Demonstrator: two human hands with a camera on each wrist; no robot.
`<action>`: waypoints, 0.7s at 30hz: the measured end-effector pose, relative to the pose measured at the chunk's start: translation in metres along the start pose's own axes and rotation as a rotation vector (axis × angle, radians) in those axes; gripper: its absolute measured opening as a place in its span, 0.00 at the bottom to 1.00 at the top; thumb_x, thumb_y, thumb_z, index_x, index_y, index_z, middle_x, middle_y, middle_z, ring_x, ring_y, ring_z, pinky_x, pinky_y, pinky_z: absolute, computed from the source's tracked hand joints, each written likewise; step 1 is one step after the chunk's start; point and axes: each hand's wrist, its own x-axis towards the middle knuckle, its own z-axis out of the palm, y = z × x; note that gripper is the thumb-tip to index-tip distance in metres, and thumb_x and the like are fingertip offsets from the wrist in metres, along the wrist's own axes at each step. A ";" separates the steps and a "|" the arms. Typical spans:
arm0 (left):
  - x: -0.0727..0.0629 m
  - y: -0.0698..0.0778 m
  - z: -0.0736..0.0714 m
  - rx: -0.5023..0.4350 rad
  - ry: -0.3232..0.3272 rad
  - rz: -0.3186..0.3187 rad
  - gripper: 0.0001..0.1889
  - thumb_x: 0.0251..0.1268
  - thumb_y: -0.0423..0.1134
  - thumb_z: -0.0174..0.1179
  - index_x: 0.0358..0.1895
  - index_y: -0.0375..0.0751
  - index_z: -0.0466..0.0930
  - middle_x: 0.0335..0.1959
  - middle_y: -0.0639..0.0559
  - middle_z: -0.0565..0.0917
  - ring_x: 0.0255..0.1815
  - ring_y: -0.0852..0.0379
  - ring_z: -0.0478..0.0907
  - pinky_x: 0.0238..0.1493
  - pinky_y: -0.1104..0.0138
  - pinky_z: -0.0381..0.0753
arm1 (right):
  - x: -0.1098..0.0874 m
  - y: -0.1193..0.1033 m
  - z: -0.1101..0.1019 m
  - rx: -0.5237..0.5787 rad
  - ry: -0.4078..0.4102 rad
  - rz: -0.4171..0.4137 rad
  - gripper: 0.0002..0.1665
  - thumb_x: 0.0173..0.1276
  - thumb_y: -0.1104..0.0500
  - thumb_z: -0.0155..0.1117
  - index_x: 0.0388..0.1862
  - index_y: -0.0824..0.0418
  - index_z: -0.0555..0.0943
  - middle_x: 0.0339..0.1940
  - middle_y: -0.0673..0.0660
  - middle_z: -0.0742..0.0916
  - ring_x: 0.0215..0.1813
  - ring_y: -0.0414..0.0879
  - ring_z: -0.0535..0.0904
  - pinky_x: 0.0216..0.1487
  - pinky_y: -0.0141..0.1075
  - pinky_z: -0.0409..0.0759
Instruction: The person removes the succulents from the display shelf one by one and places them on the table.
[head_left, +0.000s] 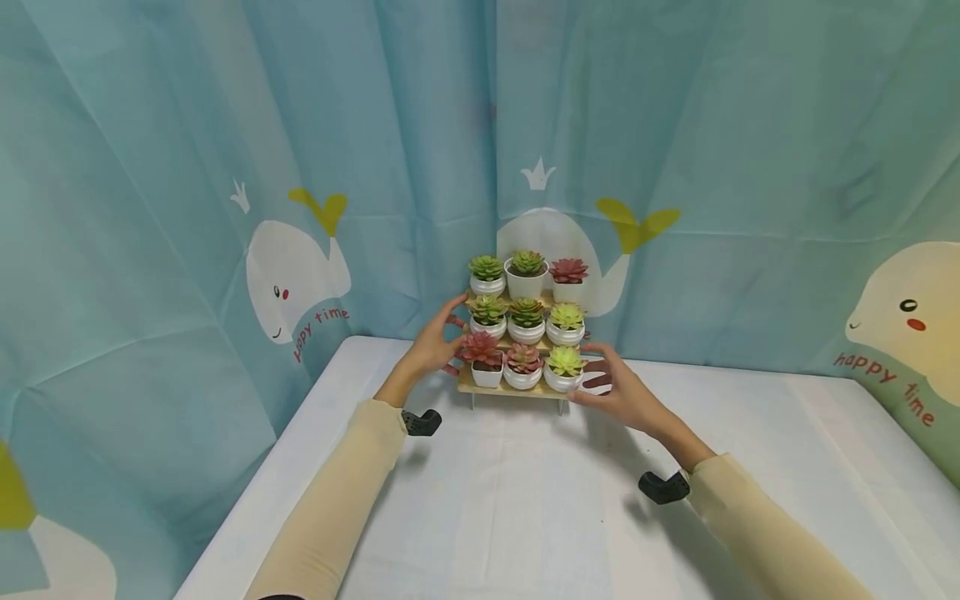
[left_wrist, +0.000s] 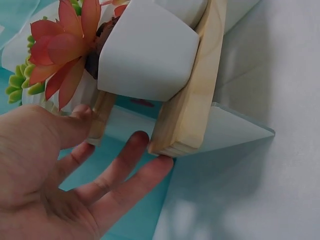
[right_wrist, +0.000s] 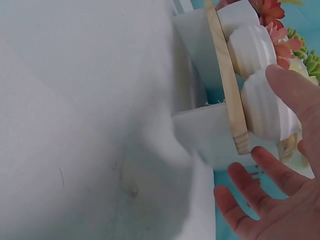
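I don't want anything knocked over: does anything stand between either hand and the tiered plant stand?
Nothing visible does. The left hand is at one end of the plant stand, the right hand at the other, no other object between.

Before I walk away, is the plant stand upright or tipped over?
Upright: the plant stand has its legs pointing down, and potted plants on it stand upright.

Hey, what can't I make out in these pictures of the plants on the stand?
- Head view: the back of the stand, hidden by its shelves and the pots.
- Head view: part of the middle whale print, hidden behind the plants.
- Left wrist view: part of the left hand, cut off by the left edge.
- Right wrist view: part of the right hand, cut off by the right edge.
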 end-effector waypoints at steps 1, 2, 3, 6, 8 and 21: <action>0.000 -0.001 0.000 0.000 -0.002 0.010 0.39 0.79 0.26 0.52 0.83 0.63 0.50 0.69 0.38 0.69 0.41 0.27 0.83 0.33 0.40 0.86 | 0.000 0.000 0.001 0.000 0.003 0.001 0.47 0.67 0.57 0.76 0.77 0.61 0.59 0.65 0.73 0.77 0.59 0.68 0.80 0.53 0.53 0.85; -0.001 -0.001 -0.001 -0.002 -0.004 0.017 0.39 0.78 0.25 0.51 0.83 0.62 0.51 0.70 0.39 0.69 0.41 0.28 0.84 0.33 0.41 0.87 | 0.000 -0.001 0.001 0.001 0.007 0.003 0.47 0.67 0.58 0.76 0.77 0.61 0.60 0.66 0.73 0.77 0.59 0.68 0.80 0.53 0.53 0.84; -0.002 -0.001 -0.001 -0.005 -0.006 0.023 0.39 0.79 0.25 0.51 0.83 0.62 0.50 0.71 0.39 0.69 0.42 0.30 0.84 0.32 0.41 0.87 | -0.001 -0.002 0.002 0.000 0.010 0.003 0.46 0.67 0.58 0.76 0.77 0.62 0.61 0.66 0.74 0.76 0.60 0.68 0.80 0.53 0.53 0.85; -0.003 -0.002 -0.001 -0.015 -0.014 0.030 0.39 0.79 0.25 0.49 0.84 0.62 0.50 0.72 0.40 0.68 0.43 0.34 0.83 0.32 0.43 0.88 | -0.001 -0.004 0.003 0.002 0.019 0.002 0.44 0.67 0.59 0.76 0.76 0.63 0.63 0.67 0.73 0.76 0.60 0.69 0.79 0.53 0.54 0.84; -0.003 -0.002 -0.001 -0.029 -0.018 0.024 0.39 0.80 0.26 0.49 0.84 0.63 0.49 0.73 0.40 0.67 0.43 0.32 0.82 0.33 0.43 0.88 | -0.001 -0.005 0.004 0.004 0.025 0.004 0.43 0.67 0.59 0.76 0.75 0.63 0.65 0.67 0.72 0.76 0.60 0.70 0.79 0.54 0.56 0.84; -0.002 -0.009 0.002 -0.015 0.015 0.071 0.38 0.79 0.26 0.52 0.84 0.59 0.51 0.72 0.38 0.70 0.41 0.32 0.84 0.34 0.43 0.87 | 0.003 -0.002 0.009 -0.024 0.058 0.030 0.39 0.70 0.56 0.74 0.74 0.64 0.68 0.66 0.70 0.79 0.58 0.65 0.81 0.55 0.54 0.84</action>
